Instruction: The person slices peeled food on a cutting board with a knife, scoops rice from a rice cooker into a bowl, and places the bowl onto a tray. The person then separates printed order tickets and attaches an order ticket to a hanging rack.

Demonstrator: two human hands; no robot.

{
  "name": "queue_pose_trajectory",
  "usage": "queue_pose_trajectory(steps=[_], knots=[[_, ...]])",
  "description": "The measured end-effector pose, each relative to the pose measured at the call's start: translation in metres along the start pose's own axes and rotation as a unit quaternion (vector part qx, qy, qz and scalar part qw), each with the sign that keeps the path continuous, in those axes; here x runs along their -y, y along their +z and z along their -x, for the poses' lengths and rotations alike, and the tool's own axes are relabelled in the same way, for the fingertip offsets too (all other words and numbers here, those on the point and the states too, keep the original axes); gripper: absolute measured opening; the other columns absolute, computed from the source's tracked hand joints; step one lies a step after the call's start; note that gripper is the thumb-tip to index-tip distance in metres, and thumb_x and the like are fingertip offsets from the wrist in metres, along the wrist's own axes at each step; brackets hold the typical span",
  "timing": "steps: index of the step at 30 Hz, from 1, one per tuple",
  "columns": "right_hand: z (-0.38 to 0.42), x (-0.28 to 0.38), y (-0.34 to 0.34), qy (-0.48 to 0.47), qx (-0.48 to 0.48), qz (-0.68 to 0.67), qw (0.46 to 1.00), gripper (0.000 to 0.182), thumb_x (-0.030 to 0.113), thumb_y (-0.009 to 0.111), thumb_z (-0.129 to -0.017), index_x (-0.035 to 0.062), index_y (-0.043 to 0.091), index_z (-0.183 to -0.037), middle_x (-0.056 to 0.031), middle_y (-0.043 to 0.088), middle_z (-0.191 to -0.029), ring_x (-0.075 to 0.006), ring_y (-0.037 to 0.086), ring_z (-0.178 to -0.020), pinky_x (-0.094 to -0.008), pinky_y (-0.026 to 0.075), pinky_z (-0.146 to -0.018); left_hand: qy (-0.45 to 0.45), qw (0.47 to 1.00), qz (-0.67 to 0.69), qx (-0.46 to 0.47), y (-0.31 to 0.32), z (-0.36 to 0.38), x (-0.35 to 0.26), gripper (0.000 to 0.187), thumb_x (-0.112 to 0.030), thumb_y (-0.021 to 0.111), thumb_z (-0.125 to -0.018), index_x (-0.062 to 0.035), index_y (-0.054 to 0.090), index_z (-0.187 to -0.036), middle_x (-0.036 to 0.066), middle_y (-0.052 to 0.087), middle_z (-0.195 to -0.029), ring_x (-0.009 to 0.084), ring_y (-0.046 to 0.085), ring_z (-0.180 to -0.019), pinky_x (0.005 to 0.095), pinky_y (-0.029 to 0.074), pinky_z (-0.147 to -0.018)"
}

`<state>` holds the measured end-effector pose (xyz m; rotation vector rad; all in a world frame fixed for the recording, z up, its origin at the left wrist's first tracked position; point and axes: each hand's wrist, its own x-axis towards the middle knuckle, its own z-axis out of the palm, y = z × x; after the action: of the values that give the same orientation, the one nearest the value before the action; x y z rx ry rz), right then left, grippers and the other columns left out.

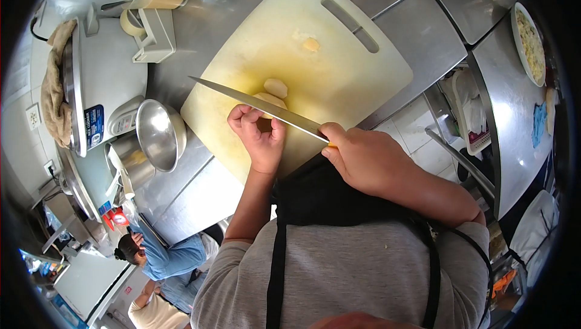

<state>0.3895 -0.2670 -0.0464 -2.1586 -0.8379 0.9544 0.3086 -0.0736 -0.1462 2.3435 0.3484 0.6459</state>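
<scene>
On the cutting board, the left hand pins a pale vegetable just ahead of its fingers; the right hand grips the knife, blade running leftward across it.

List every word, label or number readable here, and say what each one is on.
"RICE COOKER": only a guess, from the blue label on the white rice cooker; its smaller print is too blurred to read.
Red tag below the counter: blurred, unreadable.
Knife, cutting board, steel bowl: no text visible.
</scene>
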Motion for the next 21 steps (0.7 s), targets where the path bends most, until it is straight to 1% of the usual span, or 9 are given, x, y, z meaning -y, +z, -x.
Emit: queue_pose_trajectory(steps=[5, 7, 11, 14, 17, 21], knots=[[-0.0014, -0.0014, 0.0003, 0.004, 0.003, 0.003, 1.0, 0.021, 0.023, 0.047, -0.085, 0.003, 0.043, -0.088, -0.0143, 0.056, -0.06, -0.0324, 0.057, -0.056, -0.0421, 0.045, -0.051, -0.002, 1.0, 0.0, -0.002, -0.0004, 0.0002, -0.0005, 0.03, -0.01, 0.063, -0.07, -0.0081, 0.046, -0.094, 0.011, 0.035, -0.102, 0.0252, 0.035, -0.1, 0.035, 0.034, -0.085], [0.0, -0.0017, -0.0016, -0.009, -0.006, -0.006, 1.0, 0.021, 0.023, 0.047, -0.085, 0.0029, 0.043, -0.088, -0.0144, 0.056, -0.059, -0.0324, 0.057, -0.056, -0.042, 0.045, -0.051, -0.009, 1.0, 0.011, -0.007, 0.0004, 0.0007, -0.0006, 0.03, -0.011, 0.063, -0.07, -0.0081, 0.046, -0.094, 0.011, 0.036, -0.102, 0.0253, 0.035, -0.099, 0.035, 0.033, -0.085], [0.0003, -0.0021, -0.0009, -0.018, -0.013, -0.012, 1.0, 0.021, 0.023, 0.047, -0.085, 0.0027, 0.043, -0.088, -0.0144, 0.056, -0.059, -0.0323, 0.057, -0.056, -0.0418, 0.045, -0.051, 0.008, 1.0, -0.008, 0.0, -0.0004, -0.0005, -0.0005, 0.03, -0.011, 0.063, -0.07, -0.0079, 0.046, -0.095, 0.011, 0.036, -0.102, 0.0253, 0.034, -0.099, 0.0348, 0.034, -0.085], [-0.0011, -0.0029, 0.0, -0.009, 0.0, -0.001, 1.0, 0.021, 0.023, 0.047, -0.085, 0.0025, 0.044, -0.088, -0.0142, 0.056, -0.059, -0.0321, 0.057, -0.057, -0.0417, 0.045, -0.051, 0.003, 1.0, 0.0, -0.001, -0.0001, -0.0005, -0.0011, 0.031, -0.011, 0.063, -0.07, -0.0079, 0.046, -0.095, 0.011, 0.036, -0.102, 0.0251, 0.034, -0.099, 0.0347, 0.034, -0.084], [-0.003, 0.0033, -0.0046, 0.053, 0.057, -0.007, 0.997, 0.025, 0.021, 0.049, -0.084, 0.0036, 0.046, -0.101, -0.0155, 0.057, -0.071, -0.0332, 0.057, -0.067, -0.0418, 0.043, -0.058, 0.0, 1.0, 0.0, 0.0, 0.0001, -0.0004, -0.0017, 0.031, -0.011, 0.063, -0.07, -0.0079, 0.046, -0.096, 0.011, 0.036, -0.101, 0.0252, 0.034, -0.1, 0.0348, 0.034, -0.084], [-0.0058, 0.0035, -0.0028, 0.054, 0.062, -0.012, 0.997, 0.024, 0.022, 0.048, -0.084, 0.0036, 0.046, -0.1, -0.0159, 0.057, -0.071, -0.0335, 0.057, -0.066, -0.0421, 0.044, -0.058, 0.003, 1.0, -0.005, 0.0, 0.0004, -0.0003, -0.0006, 0.031, -0.012, 0.063, -0.07, -0.0079, 0.046, -0.095, 0.011, 0.036, -0.101, 0.0253, 0.034, -0.099, 0.0349, 0.034, -0.084]])
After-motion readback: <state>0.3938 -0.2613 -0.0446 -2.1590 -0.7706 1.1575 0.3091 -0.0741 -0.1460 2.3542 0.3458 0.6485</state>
